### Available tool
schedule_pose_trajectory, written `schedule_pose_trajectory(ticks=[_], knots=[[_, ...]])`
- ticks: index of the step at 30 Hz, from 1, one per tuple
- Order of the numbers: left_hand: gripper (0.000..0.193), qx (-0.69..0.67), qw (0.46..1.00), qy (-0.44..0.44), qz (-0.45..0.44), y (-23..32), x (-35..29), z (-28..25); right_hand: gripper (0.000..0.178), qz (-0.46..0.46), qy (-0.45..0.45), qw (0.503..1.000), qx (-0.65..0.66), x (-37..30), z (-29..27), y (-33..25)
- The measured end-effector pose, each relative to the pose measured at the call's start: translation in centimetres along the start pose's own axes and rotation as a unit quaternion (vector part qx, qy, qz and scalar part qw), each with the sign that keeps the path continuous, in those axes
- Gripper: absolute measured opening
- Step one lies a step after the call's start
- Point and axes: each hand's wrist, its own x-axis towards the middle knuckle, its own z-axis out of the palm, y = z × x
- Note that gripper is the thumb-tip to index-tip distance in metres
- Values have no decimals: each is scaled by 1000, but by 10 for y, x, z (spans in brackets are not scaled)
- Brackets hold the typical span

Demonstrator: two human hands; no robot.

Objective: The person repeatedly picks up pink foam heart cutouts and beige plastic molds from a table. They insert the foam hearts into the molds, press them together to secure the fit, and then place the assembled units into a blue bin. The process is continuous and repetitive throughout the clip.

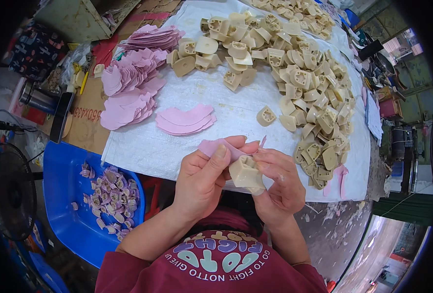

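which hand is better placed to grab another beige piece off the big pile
Probably the right hand: it is nearer the beige pile, though it would first have to free itself from the beige piece. The left hand is farther off, pinching a pink piece.

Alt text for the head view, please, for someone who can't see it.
A person's left hand pinches a pink piece beside a hollow beige part held in the right hand. Beyond, a white sheet carries many beige parts, with stacked pink pieces to the left. A blue tub at lower left holds pink-and-beige parts.
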Motion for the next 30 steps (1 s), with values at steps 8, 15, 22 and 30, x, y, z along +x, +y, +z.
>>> schedule_pose_trajectory(ticks=[8, 15, 22, 30], knots=[[36, -26, 999, 13, -17, 4, -2, 5, 34, -3, 5, 1000, -18, -1, 0, 4], [23, 289, 951, 55, 92, 7, 0, 1, 34, -43, -53, 986, -152, 11, -12, 5], [22, 163, 983, 43, -67, 10, 2, -16, 30, -41, -158, 965, -206, 17, -19, 1], [30, 458, 888, -42, -4, 8, -3, -13, 29, -6, -228, 951, -211, 9, -14, 11]])
